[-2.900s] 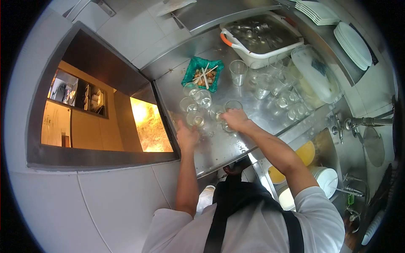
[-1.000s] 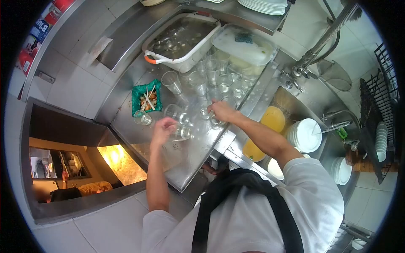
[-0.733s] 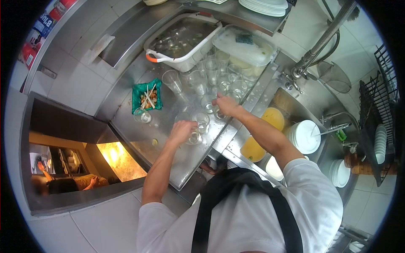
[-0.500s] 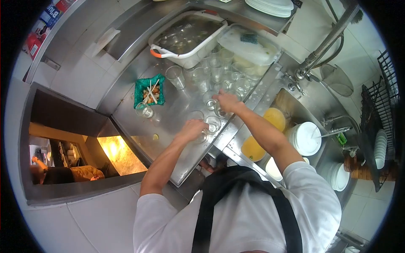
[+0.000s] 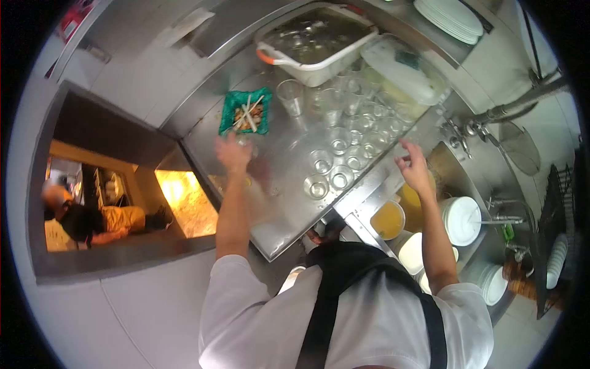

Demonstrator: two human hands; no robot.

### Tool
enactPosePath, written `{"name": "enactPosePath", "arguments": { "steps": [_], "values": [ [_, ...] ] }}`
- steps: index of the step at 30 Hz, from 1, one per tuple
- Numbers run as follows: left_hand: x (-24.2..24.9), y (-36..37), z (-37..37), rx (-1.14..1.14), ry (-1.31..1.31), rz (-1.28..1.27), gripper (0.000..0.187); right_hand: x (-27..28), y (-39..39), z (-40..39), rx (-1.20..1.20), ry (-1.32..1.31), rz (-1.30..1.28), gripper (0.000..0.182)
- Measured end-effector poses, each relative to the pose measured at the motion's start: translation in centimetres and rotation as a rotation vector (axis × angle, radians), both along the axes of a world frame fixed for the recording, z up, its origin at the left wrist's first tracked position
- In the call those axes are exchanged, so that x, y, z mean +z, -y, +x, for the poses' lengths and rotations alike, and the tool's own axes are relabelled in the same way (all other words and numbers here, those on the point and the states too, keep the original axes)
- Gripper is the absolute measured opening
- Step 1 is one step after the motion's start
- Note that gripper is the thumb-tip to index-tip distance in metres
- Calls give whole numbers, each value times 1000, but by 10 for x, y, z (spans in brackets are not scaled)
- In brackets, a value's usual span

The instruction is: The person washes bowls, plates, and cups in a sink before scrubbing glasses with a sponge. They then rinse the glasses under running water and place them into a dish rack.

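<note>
My left hand (image 5: pixel 232 154), slightly blurred, has its fingers apart at a clear glass (image 5: pixel 244 146) just below the green basket (image 5: pixel 228 117); whether it touches the glass is unclear. That basket holds food scraps and white sticks. Over the sink's left edge, my right hand (image 5: pixel 414 167) is raised with fingers spread and nothing in it. Several clear glasses (image 5: pixel 316 186) stand grouped on the steel counter (image 5: pixel 279 224) between my hands. A taller glass (image 5: pixel 290 98) stands right of the basket.
A white tub (image 5: pixel 316 74) of murky water and a lidded container (image 5: pixel 405 71) sit at the back. Yellow liquid (image 5: pixel 388 220) and white bowls (image 5: pixel 461 221) are in the sink, beneath a faucet (image 5: pixel 458 138). Through the opening at left, a person (image 5: pixel 123 220) shows.
My left hand has moved left from the grouped glasses to the glass by the green basket. My right hand has left the glasses and moved right, over the sink edge. The view has shifted.
</note>
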State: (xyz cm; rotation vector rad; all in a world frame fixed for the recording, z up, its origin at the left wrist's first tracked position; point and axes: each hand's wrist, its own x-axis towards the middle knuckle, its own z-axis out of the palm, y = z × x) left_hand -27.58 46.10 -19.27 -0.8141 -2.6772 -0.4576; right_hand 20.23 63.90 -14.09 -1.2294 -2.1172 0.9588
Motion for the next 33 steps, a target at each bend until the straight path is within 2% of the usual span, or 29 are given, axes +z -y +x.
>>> {"name": "enactPosePath", "arguments": {
  "steps": [2, 4, 5, 7, 10, 13, 16, 19, 20, 23, 25, 27, 28, 29, 31, 33],
  "values": [
    [-96, 14, -85, -169, 234, 14, 41, -20, 12, 31, -122, -14, -79, 55],
    [-105, 17, -86, -188, 242, 267, 42, -65, 21, 73, -224, -66, -194, 54],
    [-98, 6, -73, -90, 513, 540, 43, -77, 28, 89, -268, -95, -250, 54],
    [-69, -1, -44, 182, 1064, 1044, 45, -67, 58, 110, -433, -117, -391, 51],
    [-59, -9, -24, 401, 1567, 1483, 42, -84, 82, 149, -582, -207, -565, 52],
    [-54, -13, 6, -44, 1932, 1364, 43, -91, 104, 174, -690, -233, -618, 55],
    [-58, -30, 27, -242, 1815, 1106, 52, -88, 114, 193, -704, -181, -649, 58],
    [-42, -35, 54, -399, 1377, 763, 65, -87, 123, 206, -727, -159, -625, 56],
    [-40, -34, 59, -470, 1212, 614, 76, -85, 123, 209, -733, -157, -609, 56],
    [-29, -19, 85, -567, 1004, 386, 84, -93, 125, 208, -672, 3, -445, 50],
    [-32, -6, 104, -553, 953, 360, 87, -117, 117, 182, -437, -12, 33, 42],
    [-48, 6, 120, -559, 877, 397, 88, -68, 113, 108, -253, 46, 38, 41],
    [-62, 10, 125, -570, 823, 452, 88, -42, 117, 70, -116, -10, 16, 41],
    [-70, 13, 131, -579, 769, 508, 89, -25, 119, 34, 69, -42, 180, 41],
    [-54, 17, 150, -476, 889, 553, 88, -12, 127, -25, 363, -98, 308, 42],
    [-47, 20, 159, -417, 1007, 630, 86, -4, 142, -68, 525, 105, 337, 41]
  ]
}}
